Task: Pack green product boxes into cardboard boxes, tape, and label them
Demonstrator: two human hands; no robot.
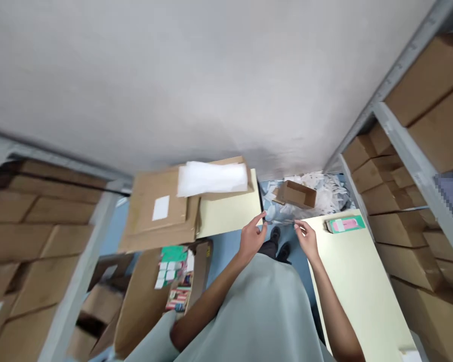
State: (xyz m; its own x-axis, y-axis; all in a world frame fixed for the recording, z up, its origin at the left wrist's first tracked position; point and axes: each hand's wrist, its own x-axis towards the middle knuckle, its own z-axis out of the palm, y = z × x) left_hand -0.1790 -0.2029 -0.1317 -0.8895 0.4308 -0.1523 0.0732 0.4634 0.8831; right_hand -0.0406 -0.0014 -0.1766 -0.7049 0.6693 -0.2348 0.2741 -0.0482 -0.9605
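My left hand (pixel 252 236) and my right hand (pixel 306 239) are held apart in front of my body, above the gap between two pale tabletops. Each hand is closed in a loose pinch of thumb and fingertips. A thin clear strip (pixel 281 221), perhaps plastic, seems to span the space between the fingertips; its exact kind is hard to make out. Close to my right hand, a green and pink package (pixel 345 224) lies on the right tabletop (pixel 357 276). The left tabletop (pixel 226 216) carries flat cardboard (pixel 143 201) and a white packet (pixel 213 178).
An open cardboard box (pixel 296 194) sits among white scraps (pixel 326 193) on the blue floor. Below the left table, a large carton (pixel 145 291) holds green and white packages (pixel 172 264). Shelves of brown boxes (pixel 400 229) line both sides, with a wall (pixel 226 90) ahead.
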